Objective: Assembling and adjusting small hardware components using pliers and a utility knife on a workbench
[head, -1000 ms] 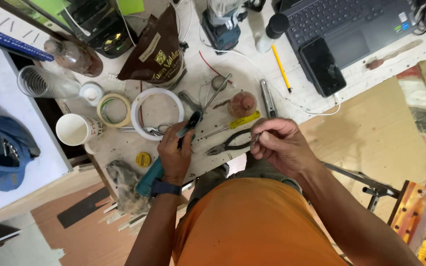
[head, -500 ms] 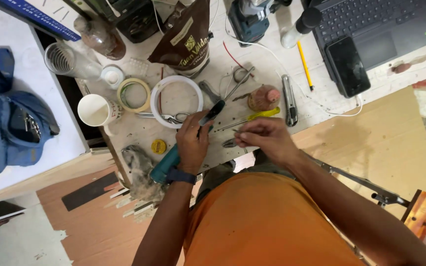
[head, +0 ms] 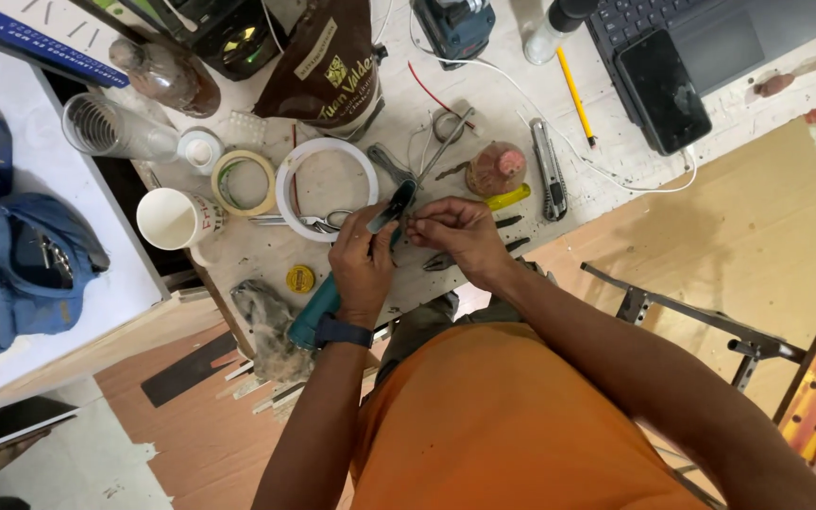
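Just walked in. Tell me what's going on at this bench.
A person in an orange shirt sits at a cluttered workbench. The left hand grips a teal-handled tool, its dark tip up near a white ring. The right hand pinches something small at that tip; what it is cannot be made out. Pliers lie under the right hand, with a paper cup, tape roll, utility knife, pencil and phone around.
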